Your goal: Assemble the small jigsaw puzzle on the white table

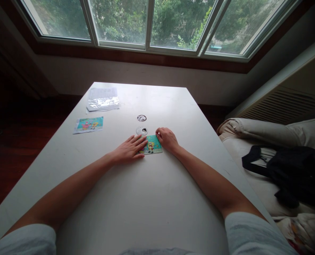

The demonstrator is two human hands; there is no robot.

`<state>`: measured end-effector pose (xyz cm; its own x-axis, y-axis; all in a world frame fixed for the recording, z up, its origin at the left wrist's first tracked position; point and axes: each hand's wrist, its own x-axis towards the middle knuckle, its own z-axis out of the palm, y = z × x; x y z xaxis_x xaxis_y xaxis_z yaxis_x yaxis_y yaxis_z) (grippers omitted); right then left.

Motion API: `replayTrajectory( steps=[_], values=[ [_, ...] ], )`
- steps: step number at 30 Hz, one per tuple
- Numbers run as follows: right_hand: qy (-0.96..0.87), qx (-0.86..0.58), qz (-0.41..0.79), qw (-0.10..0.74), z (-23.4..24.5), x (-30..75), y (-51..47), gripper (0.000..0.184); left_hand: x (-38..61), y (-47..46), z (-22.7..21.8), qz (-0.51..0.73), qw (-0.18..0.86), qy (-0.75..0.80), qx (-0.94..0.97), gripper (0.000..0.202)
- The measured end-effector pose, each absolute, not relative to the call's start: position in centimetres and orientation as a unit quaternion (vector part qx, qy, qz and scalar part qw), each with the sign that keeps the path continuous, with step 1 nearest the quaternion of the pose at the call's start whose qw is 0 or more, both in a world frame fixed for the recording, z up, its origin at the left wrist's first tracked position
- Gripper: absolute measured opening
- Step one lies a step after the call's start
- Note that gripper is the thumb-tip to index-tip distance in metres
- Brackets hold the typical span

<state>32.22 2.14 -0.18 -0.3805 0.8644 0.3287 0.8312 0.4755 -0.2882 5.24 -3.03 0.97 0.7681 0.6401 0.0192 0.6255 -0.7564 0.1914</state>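
Observation:
A small teal picture card (154,145) with a yellow cartoon figure lies flat on the white table. My left hand (130,148) rests palm down with fingers spread, covering the card's left part. At the card's upper right corner, my right hand (167,139) has its fingers curled and pressed together. Whatever may be between those fingertips is too small to make out. Just beyond the card are two small round discs, a pale ringed one (141,131) and a dark-patterned one (141,118).
A cartoon picture sheet (90,124) lies on the table's left side, with a clear plastic sleeve and papers (103,99) behind it. The white table (146,202) reaches toward a window. To the right, a pale sofa (263,131) holds a black bag (298,170).

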Motion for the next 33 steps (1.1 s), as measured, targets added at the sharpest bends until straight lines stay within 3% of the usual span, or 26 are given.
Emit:
replayTrajectory(
  steps=[22, 33],
  values=[
    [-0.808, -0.568, -0.008, 0.157, 0.0, 31.5, 2.1, 0.023, 5.7, -3.2, 1.4, 0.019, 0.084, 0.354, 0.931, 0.073],
    [-0.862, -0.499, -0.03, 0.085, 1.6, 31.3, 0.5, 0.045, 5.9, -3.2, 1.1, 0.033, 0.071, 0.373, 0.924, 0.07]
  ],
)
